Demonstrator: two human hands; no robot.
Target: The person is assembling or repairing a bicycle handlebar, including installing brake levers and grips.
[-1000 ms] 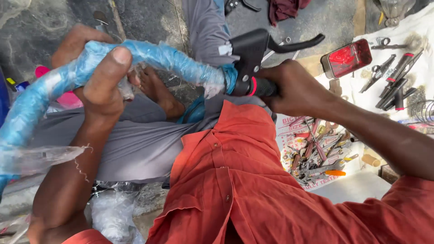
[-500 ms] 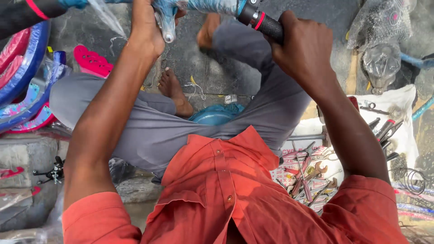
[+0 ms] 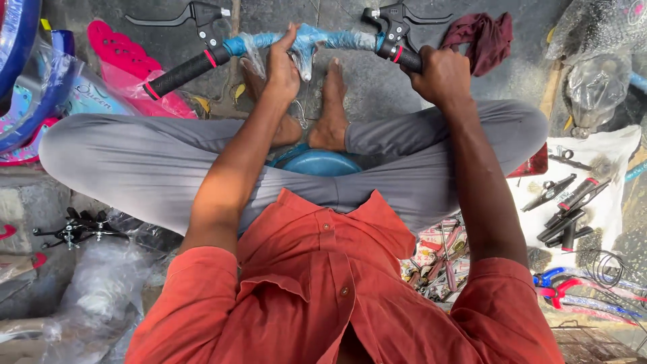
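1. Blue metal under clear plastic wrap: the handlebar point(image 3: 337, 39) is held out in front of the seated person, above the bare feet point(image 3: 330, 114) and the stone floor point(image 3: 377, 87).
2. Right hand point(image 3: 441, 75) has its fingers closed tight round the right black rubber grip; left hand point(image 3: 283, 67) presses on the wrapped middle, fingers curled over the bar.
3. Judging by its tube shape, the bar is stiff and fairly light; it should not bend in the hands.
4. Wrapped sections look glossy and likely slippery, so the ribbed left grip point(image 3: 180, 73) and its twin are the sure holds.
5. Black brake levers point(image 3: 178, 15) stick out thin and hard; they could snag or pinch.
6. Soft maroon rag point(image 3: 482, 37) lies near the right end; metal tools point(image 3: 563, 209) rest on a white cloth point(image 3: 606, 168).
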